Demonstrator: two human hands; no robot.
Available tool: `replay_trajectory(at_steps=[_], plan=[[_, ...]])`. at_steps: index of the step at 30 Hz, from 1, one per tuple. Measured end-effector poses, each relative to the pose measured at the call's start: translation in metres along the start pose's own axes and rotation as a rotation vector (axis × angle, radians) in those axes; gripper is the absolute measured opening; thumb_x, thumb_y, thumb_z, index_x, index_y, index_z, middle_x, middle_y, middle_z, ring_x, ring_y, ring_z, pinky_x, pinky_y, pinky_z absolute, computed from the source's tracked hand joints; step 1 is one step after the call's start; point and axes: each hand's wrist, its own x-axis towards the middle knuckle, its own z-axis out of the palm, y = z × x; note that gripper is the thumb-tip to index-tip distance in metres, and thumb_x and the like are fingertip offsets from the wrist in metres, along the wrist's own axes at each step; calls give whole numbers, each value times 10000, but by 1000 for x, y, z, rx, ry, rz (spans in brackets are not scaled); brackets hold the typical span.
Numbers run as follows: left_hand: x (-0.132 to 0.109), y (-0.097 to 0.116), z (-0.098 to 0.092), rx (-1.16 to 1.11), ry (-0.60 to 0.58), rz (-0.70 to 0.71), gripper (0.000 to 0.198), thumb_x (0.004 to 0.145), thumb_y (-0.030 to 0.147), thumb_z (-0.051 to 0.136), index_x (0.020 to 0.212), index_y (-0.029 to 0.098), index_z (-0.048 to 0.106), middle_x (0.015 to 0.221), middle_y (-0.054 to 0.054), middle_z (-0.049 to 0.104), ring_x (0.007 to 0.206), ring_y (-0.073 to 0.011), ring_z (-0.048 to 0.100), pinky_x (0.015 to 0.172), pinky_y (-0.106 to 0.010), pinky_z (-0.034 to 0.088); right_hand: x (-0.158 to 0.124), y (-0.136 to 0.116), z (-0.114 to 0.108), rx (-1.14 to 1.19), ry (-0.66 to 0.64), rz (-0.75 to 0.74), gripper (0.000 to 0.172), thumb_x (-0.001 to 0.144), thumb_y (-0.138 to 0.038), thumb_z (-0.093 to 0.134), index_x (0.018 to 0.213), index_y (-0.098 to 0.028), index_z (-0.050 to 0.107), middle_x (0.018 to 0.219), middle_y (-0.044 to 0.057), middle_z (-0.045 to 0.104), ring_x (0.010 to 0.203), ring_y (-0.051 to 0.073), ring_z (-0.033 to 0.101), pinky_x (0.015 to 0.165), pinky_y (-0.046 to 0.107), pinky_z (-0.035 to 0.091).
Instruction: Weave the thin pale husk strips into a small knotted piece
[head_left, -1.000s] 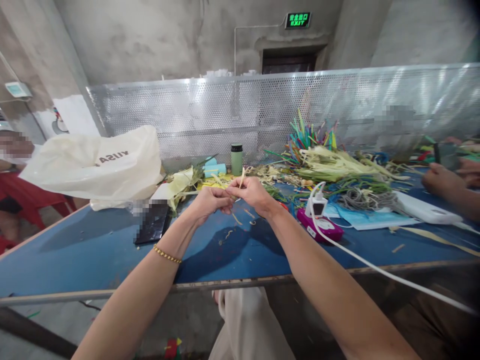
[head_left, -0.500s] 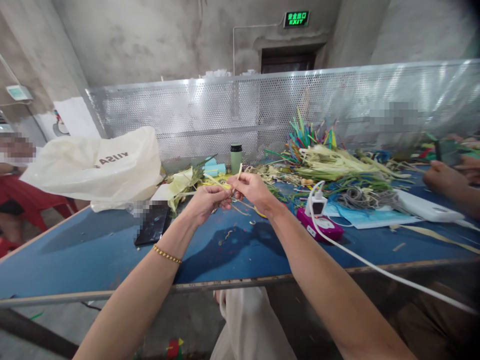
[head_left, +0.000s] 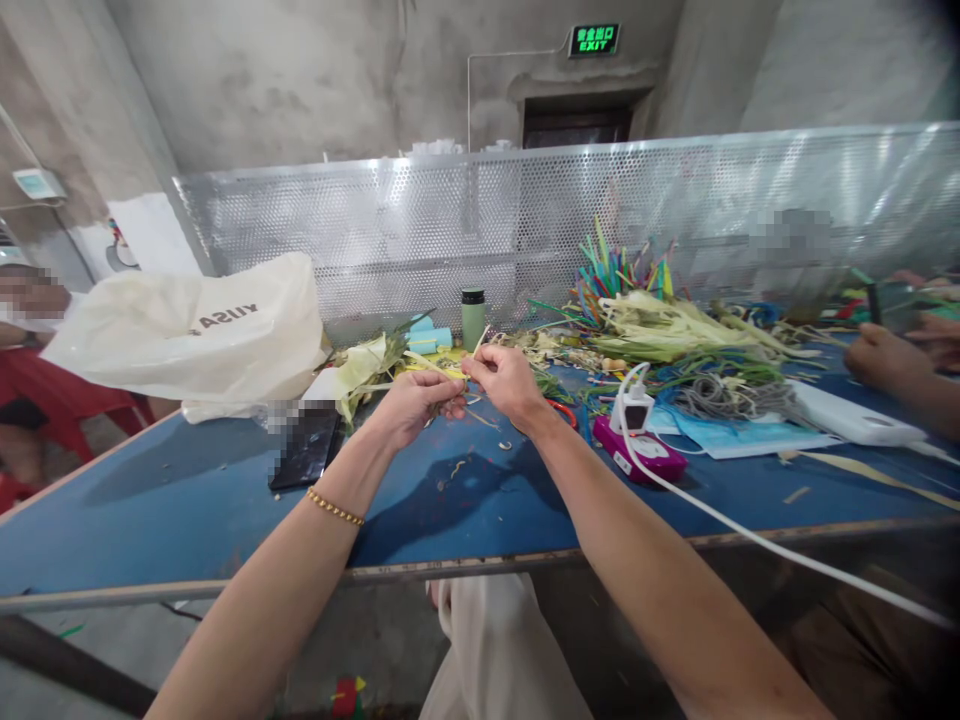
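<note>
Two hands meet over a blue table (head_left: pixel 187 500) | left hand (head_left: pixel 411 405) and right hand (head_left: pixel 511 385) each pinch one pale strip (head_left: pixel 429 364) between thumb and fingertips, strip held above mid-table | green bottle (head_left: pixel 472 320) at 12 o'clock | phone (head_left: pixel 304 452) at 8 o'clock | husk pile (head_left: pixel 675 335) at 2 o'clock

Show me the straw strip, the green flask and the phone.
straw strip (head_left: pixel 482 342), head view, free upper tip.
green flask (head_left: pixel 473 325), head view, its body.
phone (head_left: pixel 304 452), head view, its dark screen.

Thin strip (head_left: pixel 474 350) mostly hidden by right hand (head_left: pixel 506 385); phone (head_left: pixel 306 452) top blurred; co-worker's hand (head_left: pixel 889 358) cut by right edge.
</note>
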Motion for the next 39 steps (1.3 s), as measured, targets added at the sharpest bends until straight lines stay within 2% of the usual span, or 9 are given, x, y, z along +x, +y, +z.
replay_trajectory(at_steps=[2,6,8,10,13,15,17,27,39], plan=[[2,-2,-1,-15,36,-2,209,652,239,787,716,74,676,648,-81,681,552,-137,627,539,-248,434,-1,0,-1,-106,32,-33,292,823,-363,578,614,-159,573,573,-6,531,553,113,455,559,244,330],[9,-7,-7,-119,207,12,227,651,255,790,727,92,652,677,-66,686,519,-98,593,473,-207,393,-5,-6,-4,-346,247,-167,235,877,-325,529,738,-164,628,794,70,632,748,161,557,706,273,389],[13,-9,-10,-169,268,40,252,626,265,807,720,98,644,686,-56,690,449,-50,503,425,-188,336,-8,-9,-1,-340,181,-203,243,887,-297,513,723,-162,630,783,82,645,758,169,580,717,277,405],[15,-12,-12,-219,305,79,273,601,278,821,715,99,649,681,-40,684,422,-24,438,405,-176,302,-11,-12,6,-260,-6,-171,237,857,-276,553,661,-158,616,694,70,647,695,166,599,684,273,426],[15,-15,-9,-267,295,95,290,571,287,835,701,103,653,637,-9,653,405,-21,407,391,-176,281,-13,-14,19,66,-182,79,168,853,-305,553,818,-163,634,627,30,645,526,140,591,550,259,457],[15,-17,-6,-270,273,88,285,570,290,834,685,100,654,580,8,614,396,-28,408,386,-180,281,-14,-15,26,316,-182,248,123,812,-267,598,880,-165,584,662,23,658,518,139,612,507,251,483],[14,-18,-3,-287,270,75,267,586,285,825,672,100,653,536,22,579,393,-35,412,396,-180,307,-14,-15,31,432,-125,305,157,767,-225,639,871,-176,531,673,10,658,524,133,619,498,245,502],[14,-12,-4,-338,153,30,143,662,130,765,778,75,704,694,-42,670,508,-49,535,479,-158,426,-11,-7,28,157,-9,163,95,740,-227,591,685,-185,527,532,-25,580,454,106,530,482,216,444],[9,-8,1,-278,262,114,108,703,158,722,728,58,690,674,-57,677,426,-52,517,463,-189,426,-12,-16,23,3,3,80,144,772,-189,556,868,-151,656,568,-4,617,509,130,577,578,239,465]])
